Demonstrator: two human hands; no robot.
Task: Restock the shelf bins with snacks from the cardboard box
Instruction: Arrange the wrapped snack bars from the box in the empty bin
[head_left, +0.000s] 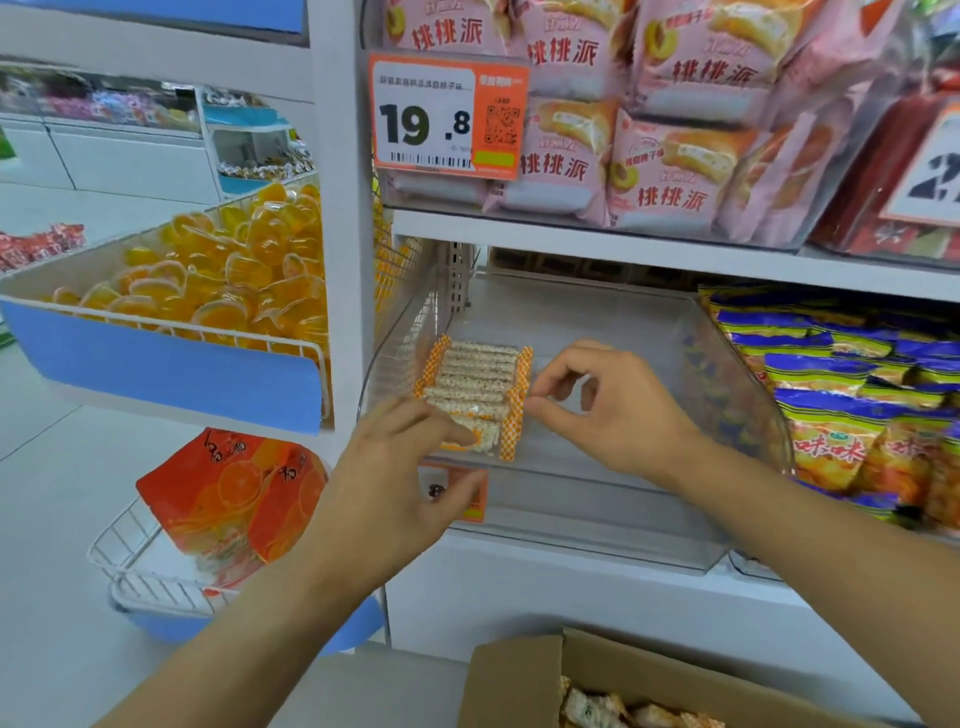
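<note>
**Restocking has just begun: one row of snacks in a nearly bare bin**

From the head camera, we look down at our two hands reaching into a clear plastic bin (597, 499) on the middle shelf. A single row of rice-cracker snack packs (475, 384), pale with orange checked ends, stands on edge in the bin's left part. Our left hand (395, 467) rests against the near end of the row, fingers bent over the front pack; we judge it is holding that pack in place. Our right hand (613, 405) pinches the orange edge of a pack on the row's right side with thumb and forefinger.

The rest of this bin shows bare plastic, so most of the filling looks still to be done. Below, at the lower edge, the cardboard box (519, 680) stands open with more packs of the same kind (623, 709) visible inside.

Around it, other containers look well stocked: pink cake packs (649, 171) in the bin above, blue and yellow bags (841, 395) in the bin to the right, orange jelly cups (234, 270) in a tilted tray on the left, and orange pouches (234, 499) in a wire basket (124, 561) lower down.
</note>
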